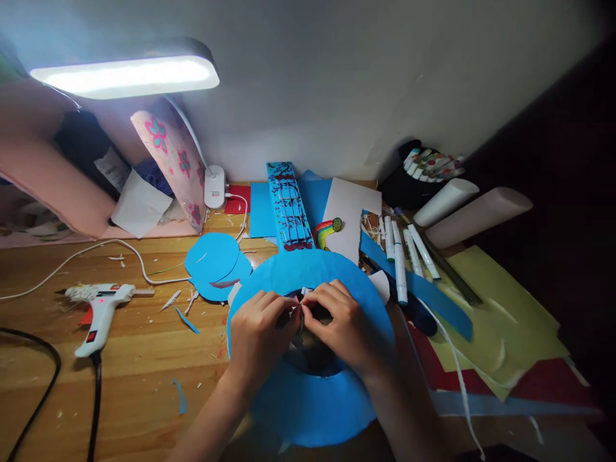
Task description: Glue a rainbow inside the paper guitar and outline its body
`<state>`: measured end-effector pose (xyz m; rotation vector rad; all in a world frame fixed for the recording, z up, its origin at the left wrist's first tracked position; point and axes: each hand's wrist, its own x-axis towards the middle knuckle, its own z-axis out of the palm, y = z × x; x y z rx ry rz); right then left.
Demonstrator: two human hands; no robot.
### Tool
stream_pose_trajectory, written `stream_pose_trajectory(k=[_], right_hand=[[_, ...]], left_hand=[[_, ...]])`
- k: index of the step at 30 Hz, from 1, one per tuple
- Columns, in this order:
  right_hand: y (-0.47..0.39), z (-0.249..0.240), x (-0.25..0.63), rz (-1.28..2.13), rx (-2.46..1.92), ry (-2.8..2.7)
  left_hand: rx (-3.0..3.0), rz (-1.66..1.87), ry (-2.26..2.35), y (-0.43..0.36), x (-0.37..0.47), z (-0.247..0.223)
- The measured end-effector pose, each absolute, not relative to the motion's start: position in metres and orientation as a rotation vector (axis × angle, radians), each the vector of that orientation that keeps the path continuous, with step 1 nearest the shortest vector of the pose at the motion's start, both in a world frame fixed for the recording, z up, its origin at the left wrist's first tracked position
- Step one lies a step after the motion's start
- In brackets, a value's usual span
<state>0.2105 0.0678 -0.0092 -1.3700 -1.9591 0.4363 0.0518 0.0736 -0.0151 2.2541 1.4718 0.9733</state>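
A large round blue paper piece [315, 410] with a dark hole in its middle lies in front of me. Over the hole, my left hand [262, 327] and my right hand [341, 321] meet with fingertips pinched together. Some tiny pinkish and whitish bits show at the fingertips, too small to name. Behind the round piece is a blue strip [290, 208] with dark drawn marks and several pale lines along it. To its right sits a drawn rainbow cutout [328, 231]. Blue rounded paper cutouts [212, 260] are at the left.
A white glue gun [101, 314] with a black cord lies left. A lit lamp [128, 76] hangs above. Right are several white markers [398, 266], yellow paper [495, 321], paper rolls [481, 215] and a black marker holder [409, 183]. Paper scraps [185, 321] litter the wooden table.
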Motion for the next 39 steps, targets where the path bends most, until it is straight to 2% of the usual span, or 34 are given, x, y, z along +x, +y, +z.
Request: stream_pose_trajectory(k=[19,39], right_hand=[[0.067,-0.008,0.213,0.480,-1.367,-1.985],[0.068,-0.014,0.214,0.484,-1.397,-1.988]], left_hand=[[2.037,0.779,1.439,0.081,0.051,-0.011],[2.249,0.724,1.435,0.084,0.049,-0.013]])
